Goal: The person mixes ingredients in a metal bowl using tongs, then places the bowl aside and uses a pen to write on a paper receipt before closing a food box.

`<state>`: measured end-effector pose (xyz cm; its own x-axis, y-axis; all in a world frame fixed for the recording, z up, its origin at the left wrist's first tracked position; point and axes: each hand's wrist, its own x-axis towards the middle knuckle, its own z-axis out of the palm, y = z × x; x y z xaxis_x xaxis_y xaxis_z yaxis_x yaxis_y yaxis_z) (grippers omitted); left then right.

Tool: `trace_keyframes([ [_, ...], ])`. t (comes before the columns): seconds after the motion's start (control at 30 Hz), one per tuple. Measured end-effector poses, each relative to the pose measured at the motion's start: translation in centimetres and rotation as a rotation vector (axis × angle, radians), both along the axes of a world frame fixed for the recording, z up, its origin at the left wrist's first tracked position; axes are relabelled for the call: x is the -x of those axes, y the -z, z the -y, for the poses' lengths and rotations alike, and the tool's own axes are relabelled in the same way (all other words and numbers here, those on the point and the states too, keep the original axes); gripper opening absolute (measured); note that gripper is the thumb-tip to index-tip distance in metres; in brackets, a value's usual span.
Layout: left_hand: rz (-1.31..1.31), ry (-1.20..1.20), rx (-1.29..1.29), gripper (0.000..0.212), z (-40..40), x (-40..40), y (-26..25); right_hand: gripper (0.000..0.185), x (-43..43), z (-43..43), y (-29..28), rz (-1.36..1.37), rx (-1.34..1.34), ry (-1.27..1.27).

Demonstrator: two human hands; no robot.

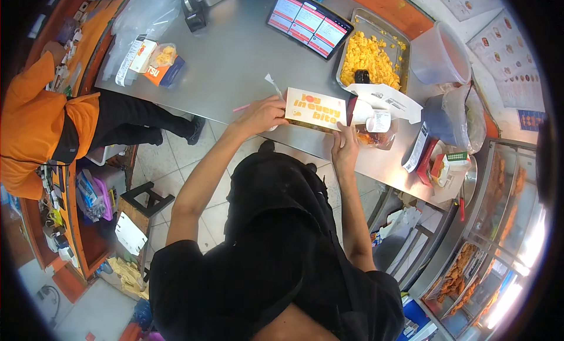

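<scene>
A cardboard food box with printed lettering on its pale lid lies near the steel table's front edge. My left hand grips its left end. At the lower right corner, my right hand pinches the box between thumb and fingers. Beside my left hand are a thin clear strip and a pink stick-like thing. Just right of the box, an open white carton stands by a clear plastic food container. A printed label sits above that container.
A tablet and a metal tray of yellow food pieces are at the back. Packed small boxes lie left on the steel table. A glass display case of fried food borders the right. Another person stands left.
</scene>
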<state>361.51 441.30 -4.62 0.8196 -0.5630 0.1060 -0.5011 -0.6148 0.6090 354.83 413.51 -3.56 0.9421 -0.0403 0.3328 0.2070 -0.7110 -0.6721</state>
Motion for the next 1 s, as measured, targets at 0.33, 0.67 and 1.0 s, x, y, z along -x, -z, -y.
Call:
trace_keyframes([
  [0.33, 0.152, 0.006, 0.034, 0.026, 0.5, 1.0, 0.5, 0.03, 0.0, 1.0, 1.6, -0.119, -0.162, -0.029],
  [0.67, 0.141, -0.203, 0.169, 0.022, -0.3, 3.0, 0.3, 0.027, 0.1, 1.6, 2.4, 0.013, 0.099, -0.047],
  [1.0, 0.184, -0.376, 0.207, 0.014, 1.6, 4.7, 3.2, 0.025, -0.3, 2.3, 2.5, -0.166, 0.018, -0.041],
])
